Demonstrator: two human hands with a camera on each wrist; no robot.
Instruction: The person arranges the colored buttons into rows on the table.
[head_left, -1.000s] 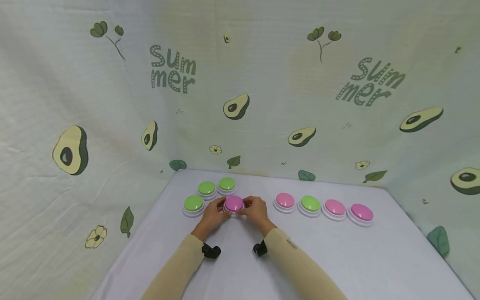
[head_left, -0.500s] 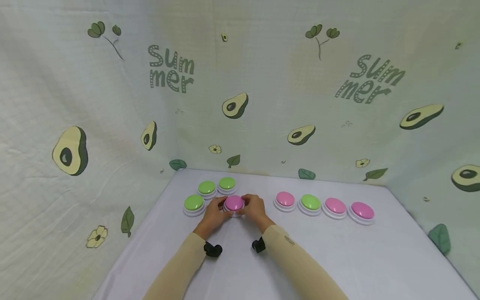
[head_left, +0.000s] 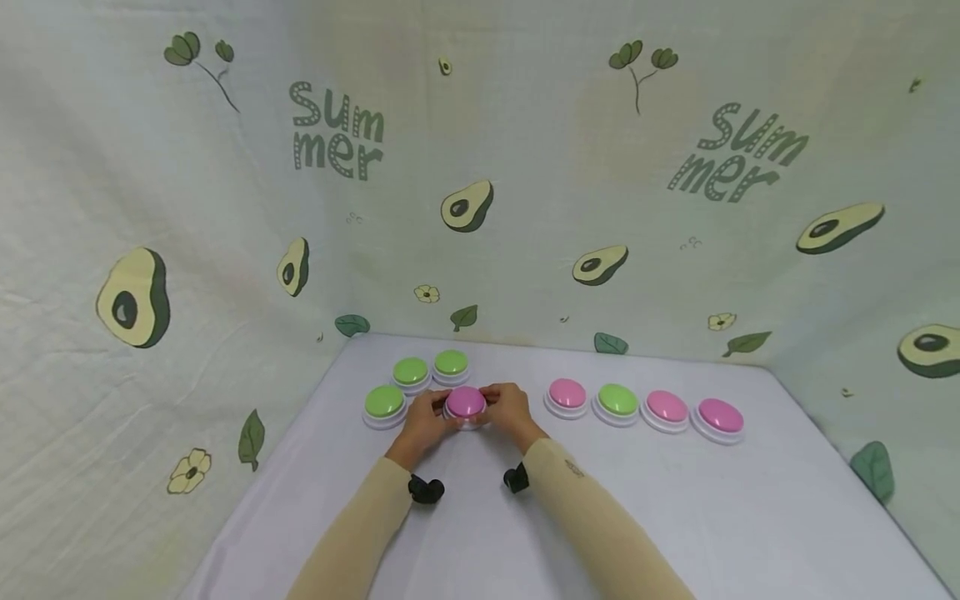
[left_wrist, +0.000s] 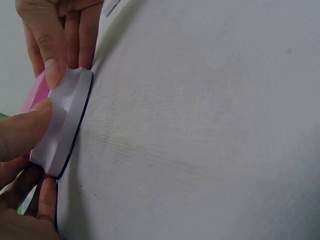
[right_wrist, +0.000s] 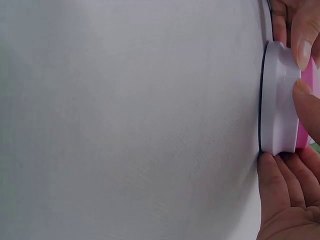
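Note:
Both hands hold one round push button (head_left: pixel 466 402) with a magenta dome and a white base, flat on the table. My left hand (head_left: pixel 427 425) grips its left side, and my right hand (head_left: pixel 512 412) has the right side. In the left wrist view the two thumbs come close together on the near side of the white base (left_wrist: pixel 62 117), with fingers curled round toward the far side. From the right wrist view, the right fingers (right_wrist: pixel 277 185) touch the base's edge. Just left of the left hand sits a green button (head_left: pixel 384 402).
Two more green buttons (head_left: pixel 411 371) stand behind, at the back left. On the right is a row of several buttons: pink (head_left: pixel 567 393), green (head_left: pixel 618 400), pink (head_left: pixel 667 407) and magenta (head_left: pixel 721 415). A printed cloth (head_left: pixel 525 250) hangs behind the white table (head_left: pixel 675 517).
The head view has shifted slightly, so everything sits a little higher and further left in it. Both hands keep their grip on the magenta button, which stays in place among the others.

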